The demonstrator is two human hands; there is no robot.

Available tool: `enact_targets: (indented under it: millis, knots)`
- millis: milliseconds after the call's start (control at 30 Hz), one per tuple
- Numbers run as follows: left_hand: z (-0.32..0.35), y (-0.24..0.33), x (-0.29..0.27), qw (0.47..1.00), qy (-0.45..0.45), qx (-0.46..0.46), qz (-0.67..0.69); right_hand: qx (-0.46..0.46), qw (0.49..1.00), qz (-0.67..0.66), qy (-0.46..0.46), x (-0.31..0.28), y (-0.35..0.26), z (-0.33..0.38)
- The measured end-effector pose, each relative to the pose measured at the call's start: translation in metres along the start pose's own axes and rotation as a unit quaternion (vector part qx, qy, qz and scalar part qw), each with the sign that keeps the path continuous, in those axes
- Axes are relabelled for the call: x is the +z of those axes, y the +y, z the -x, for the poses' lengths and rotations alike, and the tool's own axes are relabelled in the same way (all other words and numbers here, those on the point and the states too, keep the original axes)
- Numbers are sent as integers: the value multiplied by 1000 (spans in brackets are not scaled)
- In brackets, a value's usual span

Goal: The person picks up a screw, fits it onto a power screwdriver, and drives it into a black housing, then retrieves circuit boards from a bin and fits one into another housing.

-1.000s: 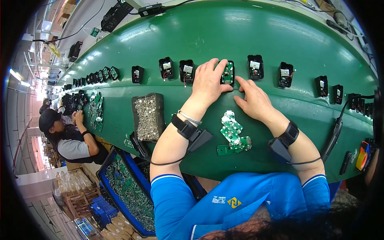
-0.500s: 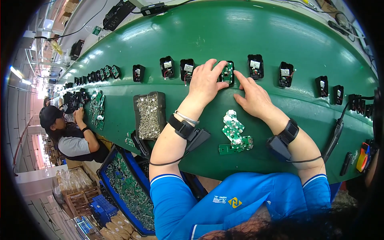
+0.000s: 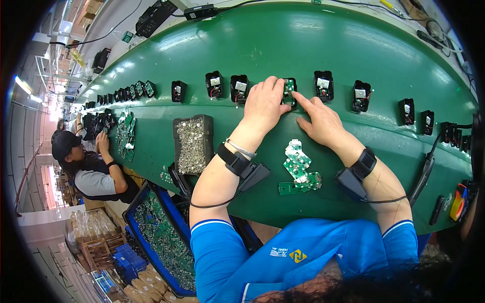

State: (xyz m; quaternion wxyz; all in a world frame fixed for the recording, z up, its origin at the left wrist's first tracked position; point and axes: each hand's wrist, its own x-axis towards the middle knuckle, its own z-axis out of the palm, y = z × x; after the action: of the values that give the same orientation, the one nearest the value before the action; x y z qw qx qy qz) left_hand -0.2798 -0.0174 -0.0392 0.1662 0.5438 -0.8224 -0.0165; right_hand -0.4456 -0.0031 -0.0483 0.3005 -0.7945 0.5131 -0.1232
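Observation:
A small black plastic housing [image 3: 294, 105] with a green circuit board [image 3: 288, 90] in it lies on the green work surface. My left hand [image 3: 263, 105] holds the housing from its left side, its thumb at the near edge and part of the board hidden under the fingers. From the right, my right hand [image 3: 324, 121] rests its outstretched index finger at the board's right edge, thumb apart and nothing gripped. Just left of my left hand is another open housing [image 3: 239, 90] with a metal piece and red wires. Several loose circuit boards [image 3: 297, 164] lie nearer to me.
More black housings [image 3: 324, 86] stand in a row to both sides. A dark box of small metal parts [image 3: 194, 144] sits left of my left forearm. A blue-edged bin of boards [image 3: 164, 237] stands below the edge. Another person [image 3: 96, 166] works at far left; a corded tool [image 3: 423, 174] lies right.
My right index finger has come in from beside the housing onto the board's edge. The fingers of my left hand have drawn closer together on the housing.

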Motion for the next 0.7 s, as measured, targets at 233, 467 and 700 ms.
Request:
enact_targets:
  millis: [233,467,700]
  knots:
    - [2,0,-3,1000,-6,7,23,7,1000,0,-9,-1,2,-1]
    - [1,0,2,999,23,-3,48,12,1000,-11,-7,-2,6,0]
    - [-3,0,6,1000,17,10,-3,-18,995,-76,55,-6,6,15]
